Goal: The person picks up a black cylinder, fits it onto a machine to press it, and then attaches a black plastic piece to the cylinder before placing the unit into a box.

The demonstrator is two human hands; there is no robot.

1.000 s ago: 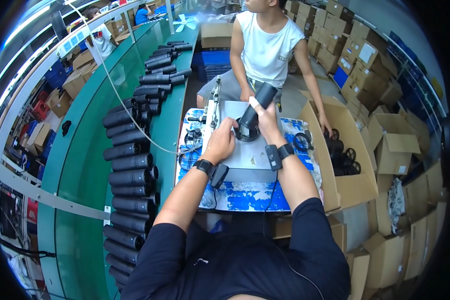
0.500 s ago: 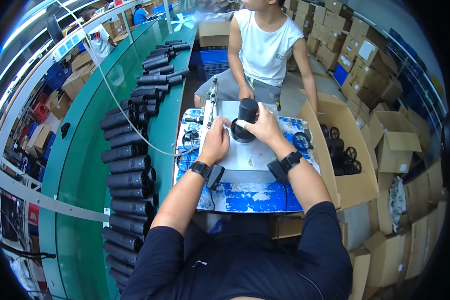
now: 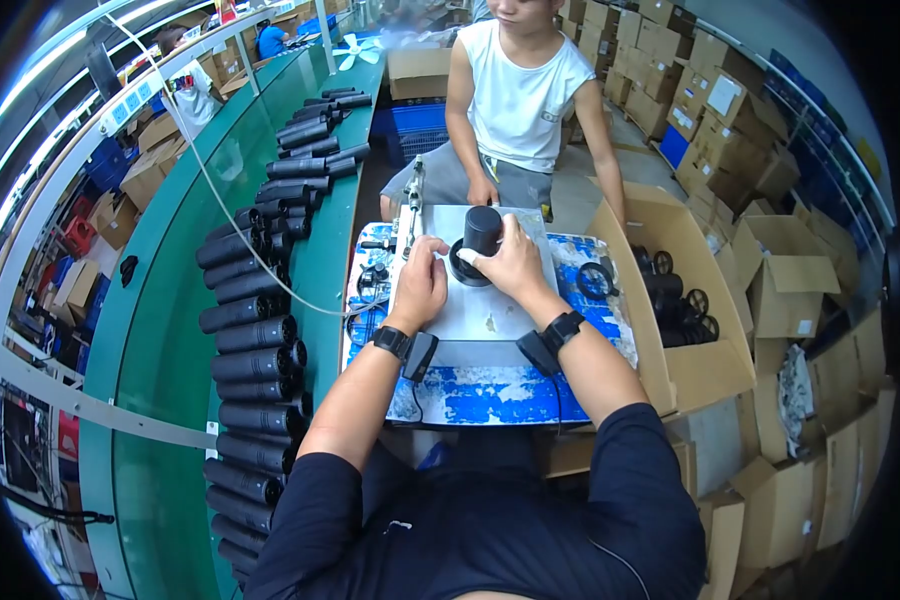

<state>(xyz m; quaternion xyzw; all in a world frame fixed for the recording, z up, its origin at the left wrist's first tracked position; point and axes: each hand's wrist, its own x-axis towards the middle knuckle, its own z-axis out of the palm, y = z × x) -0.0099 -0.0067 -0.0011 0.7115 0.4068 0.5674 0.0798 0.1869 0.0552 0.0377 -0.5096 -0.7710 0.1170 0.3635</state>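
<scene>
A black plastic cylinder (image 3: 483, 229) stands upright, slightly tilted, with its lower end in a black ring-shaped base (image 3: 467, 266) on the metal block (image 3: 460, 325). My right hand (image 3: 515, 262) grips the cylinder from the right, its thumb low across the front near the ring. Left of the ring, my left hand (image 3: 421, 285) hovers half curled, its thumb and index finger apart and nothing visible between them. A metal lever clamp (image 3: 413, 205) rises at the block's left edge. The lower end of the cylinder is partly hidden by my right thumb.
Rows of black cylinders (image 3: 255, 364) lie on the green conveyor (image 3: 155, 400) at left. A loose black spoked ring (image 3: 596, 281) sits on the blue-and-white tabletop (image 3: 500, 395). At right, a carton (image 3: 715, 375) holds black wheeled parts. A person (image 3: 525, 95) sits opposite.
My left hand has drawn slightly away from the ring. My right hand stays on the cylinder, its grip a little lower. The person opposite has turned toward the block.
</scene>
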